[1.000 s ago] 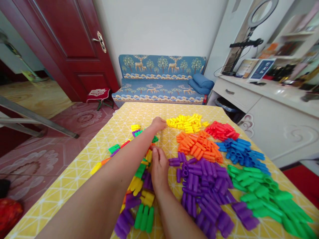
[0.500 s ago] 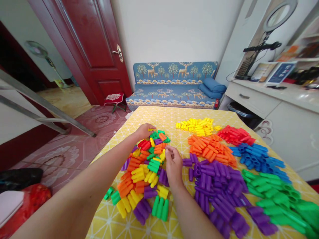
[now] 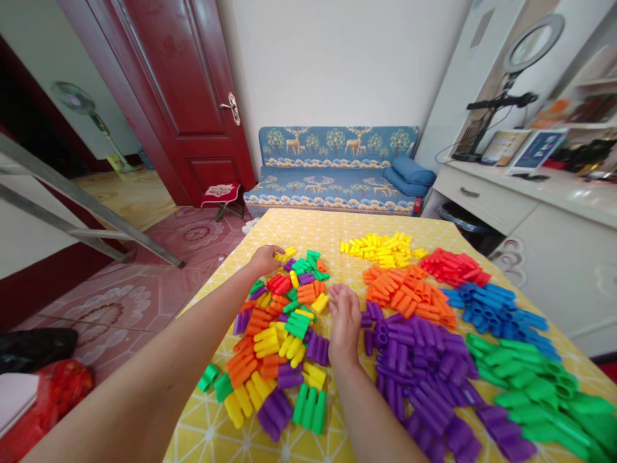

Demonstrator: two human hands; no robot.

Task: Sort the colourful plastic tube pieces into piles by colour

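A mixed heap of coloured plastic tube blocks lies on the yellow-clothed table. My left hand reaches to the heap's far edge, fingers curled against a yellow block. My right hand lies flat between the heap and the purple pile, fingers stretched out and holding nothing, beside another yellow block. Sorted piles spread to the right: yellow, orange, red, blue, green.
A blue patterned sofa stands beyond the table by a dark red door. White cabinets with a ring light line the right. On the floor at left are a metal ladder, a small stool and a red bag.
My left hand came back from the yellow pile to the mixed heap's far edge. My right hand slid a little forward and flattened. The view shifted to show more of the heap.
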